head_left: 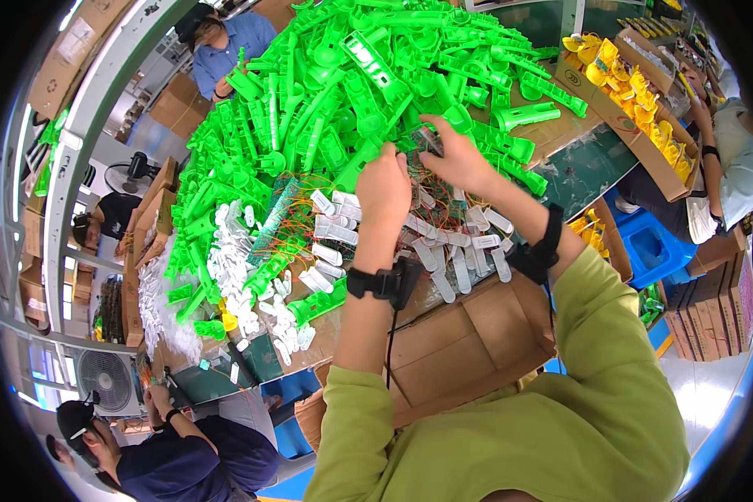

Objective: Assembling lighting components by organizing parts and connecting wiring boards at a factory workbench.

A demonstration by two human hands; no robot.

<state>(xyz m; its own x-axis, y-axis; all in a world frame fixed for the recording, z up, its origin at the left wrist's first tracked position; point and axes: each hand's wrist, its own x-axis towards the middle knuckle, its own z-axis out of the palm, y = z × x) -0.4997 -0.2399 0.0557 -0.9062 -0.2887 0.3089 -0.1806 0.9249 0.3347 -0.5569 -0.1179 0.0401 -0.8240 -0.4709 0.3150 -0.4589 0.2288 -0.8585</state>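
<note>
Cardboard box nearest; both hands' fingers pinch small wired part w/ green pile crowding.

The room is brightly and evenly lit from overhead, so the heap of green plastic parts glows saturated, almost neon, with only soft, short shadows beneath it. Pale glare washes the floor near four o'clock and the long light-coloured beam toward nine o'clock. The fisheye bends every straight edge, strongest at the rim, where a black surround closes in. Detail stays sharp at centre and softens slightly toward the edges.
</note>
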